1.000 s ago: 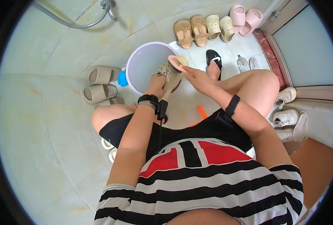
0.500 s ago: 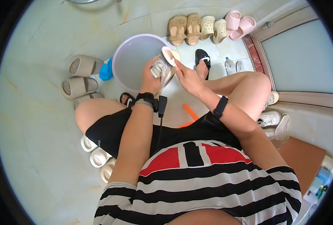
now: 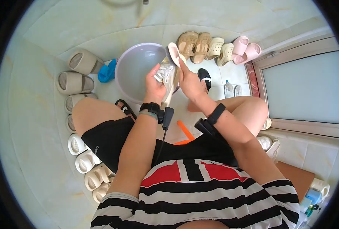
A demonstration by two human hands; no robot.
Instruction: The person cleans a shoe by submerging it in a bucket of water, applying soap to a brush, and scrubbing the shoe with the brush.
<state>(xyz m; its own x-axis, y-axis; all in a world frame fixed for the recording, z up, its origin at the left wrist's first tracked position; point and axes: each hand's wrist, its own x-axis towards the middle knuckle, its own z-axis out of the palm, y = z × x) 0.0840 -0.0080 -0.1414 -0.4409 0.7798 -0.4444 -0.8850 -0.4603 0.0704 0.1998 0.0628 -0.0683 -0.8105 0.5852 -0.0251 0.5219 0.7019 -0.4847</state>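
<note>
A pale lace-up shoe is held over the right rim of a lilac basin. My left hand grips the shoe from its left side, by the laces. My right hand is closed round a pale pink brush, whose dark bristles face the upper part of the shoe. Whether the bristles touch the shoe cannot be made out. The basin holds what looks like water.
Grey slides and white slippers line the left wall beside a blue bag. Brown shoes, cream clogs and pink slides stand along the back wall. An orange object lies between my legs.
The camera view has shifted, showing more slippers at the left. The shoe has turned so its laces face more upward, and the brush has moved up near its top end. Both hands keep their hold.
</note>
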